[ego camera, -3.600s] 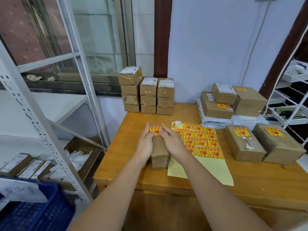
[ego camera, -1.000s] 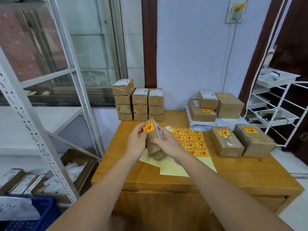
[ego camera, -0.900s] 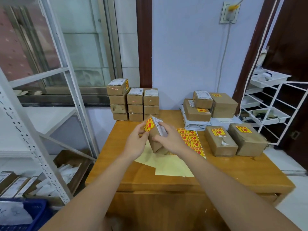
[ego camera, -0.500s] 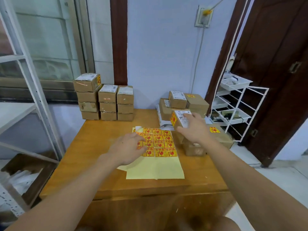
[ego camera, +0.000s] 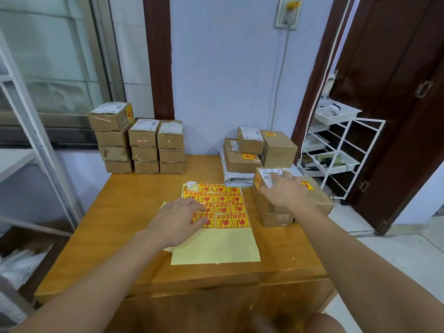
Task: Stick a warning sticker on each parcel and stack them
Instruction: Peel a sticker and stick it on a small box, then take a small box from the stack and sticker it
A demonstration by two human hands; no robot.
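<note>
Brown stickered parcel [ego camera: 269,180] just moved from counter centre onto right-hand stack; my right hand [ego camera: 284,191] grips it, left hand [ego camera: 179,218] loose, empty, over sticker sheet [ego camera: 222,205]. Next parcel due.

- Wooden table [ego camera: 134,227], honey-coloured, standing against a pale blue wall [ego camera: 225,75].
- White wire rack [ego camera: 341,150] with trays, right of the table.
- Dark brown door [ego camera: 398,97], far right.
- Wall socket [ego camera: 287,13] with a cable hanging below.
- Metal shelf frame [ego camera: 31,131] and window [ego camera: 55,56], left.
</note>
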